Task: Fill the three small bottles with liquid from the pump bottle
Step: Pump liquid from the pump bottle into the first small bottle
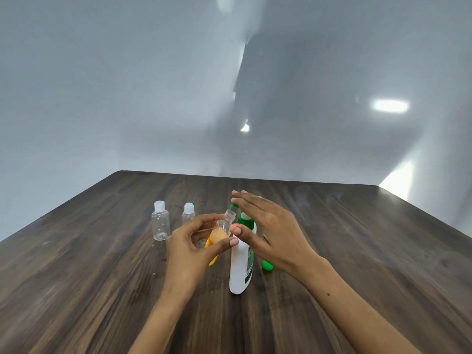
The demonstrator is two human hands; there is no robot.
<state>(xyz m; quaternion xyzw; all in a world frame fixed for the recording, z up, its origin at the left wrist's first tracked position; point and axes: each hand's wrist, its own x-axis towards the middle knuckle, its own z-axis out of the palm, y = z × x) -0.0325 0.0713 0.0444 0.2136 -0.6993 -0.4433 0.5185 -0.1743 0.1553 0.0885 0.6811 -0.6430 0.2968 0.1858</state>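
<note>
While left grip [194, 241] around tilted, orange-filled bottle [219, 232], right grip [268, 231] released atop pump bottle [241, 267]; 2 empties [160, 223].

Single head-worn view, wide-angle, looking forward and down across wooden table [357, 251]; both forearms enter from near edge; grey wall [102, 98] fills far upper half; close range.

The table [102, 277] is dark brown wood with streaky grain. The pump bottle [240, 267] is white with a green label, collar and pump head. The small bottle [219, 231] in the left hand [189, 246] is clear with orange liquid inside. Two more small bottles [160, 223] [188, 214] are clear with white caps. A green cap [267, 264] lies beside the pump bottle. The wall [102, 98] is pale grey.
</note>
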